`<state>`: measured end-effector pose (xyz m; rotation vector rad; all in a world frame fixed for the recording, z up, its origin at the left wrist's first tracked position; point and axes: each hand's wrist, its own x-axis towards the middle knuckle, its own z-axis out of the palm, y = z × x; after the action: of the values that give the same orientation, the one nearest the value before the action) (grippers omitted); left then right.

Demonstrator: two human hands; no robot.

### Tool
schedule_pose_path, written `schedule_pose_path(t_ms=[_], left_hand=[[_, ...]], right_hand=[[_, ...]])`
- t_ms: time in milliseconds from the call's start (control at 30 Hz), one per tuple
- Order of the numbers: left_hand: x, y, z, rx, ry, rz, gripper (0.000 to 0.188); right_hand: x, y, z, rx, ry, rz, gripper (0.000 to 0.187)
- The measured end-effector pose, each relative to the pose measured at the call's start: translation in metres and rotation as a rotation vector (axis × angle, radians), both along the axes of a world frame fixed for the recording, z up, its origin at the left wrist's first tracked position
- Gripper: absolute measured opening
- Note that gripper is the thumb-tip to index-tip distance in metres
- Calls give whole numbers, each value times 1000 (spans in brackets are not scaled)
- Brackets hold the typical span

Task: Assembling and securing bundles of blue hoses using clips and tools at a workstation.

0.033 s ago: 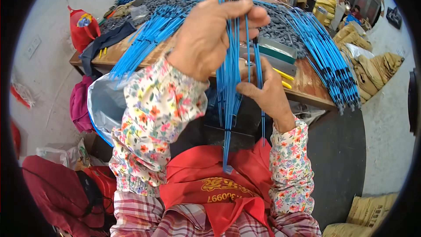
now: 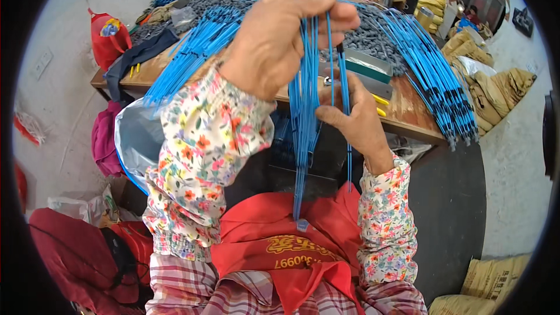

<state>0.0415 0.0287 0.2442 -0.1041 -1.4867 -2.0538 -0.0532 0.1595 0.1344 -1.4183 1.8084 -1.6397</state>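
Note:
My left hand (image 2: 280,41) is raised high in the middle, its fingers wrapped round a bundle of thin blue wires (image 2: 303,116). The bundle hangs down toward the red apron (image 2: 251,239), and a small pale tip shows at its lower end. To the right and lower, my right hand (image 2: 359,122) pinches a few blue wires (image 2: 345,90) set apart from the bundle. These carry a black sleeve near their top, and their lower ends dangle below the hand. The right fingertips are partly hidden behind the wires.
A wooden table (image 2: 408,102) bears piles of grey parts (image 2: 233,0), blue wires at left (image 2: 195,52) and right (image 2: 431,76), a green-edged box (image 2: 368,65) and yellow-handled tools (image 2: 380,105). A lined bag (image 2: 137,134) stands at left, sacks (image 2: 496,93) at right. Other people's hands show beyond.
The bundle's lower end has shifted slightly up and left. Both hands keep their hold almost in place.

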Motion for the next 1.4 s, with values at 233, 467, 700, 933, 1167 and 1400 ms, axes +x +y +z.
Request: schedule_pose_path(t_ms=[233,467,700,933,1167,1400], left_hand=[[-8,7,8,-219,58,-9,30],[8,29,-30,-222,-30,-35,29],[15,17,-66,-133,-26,-78,28],[27,11,-82,14,-30,-20,27],[34,5,-100,25,-134,44,25],[38,0,-111,81,-171,-5,26]], right_hand=[[-26,-9,-25,-117,-203,71,79],[-16,-7,-45,-122,-297,191,65],[-5,-1,-71,-17,-262,199,48],[11,-8,-82,14,-59,136,44],[27,-4,-82,127,17,149,44],[32,12,-70,65,216,-200,35]])
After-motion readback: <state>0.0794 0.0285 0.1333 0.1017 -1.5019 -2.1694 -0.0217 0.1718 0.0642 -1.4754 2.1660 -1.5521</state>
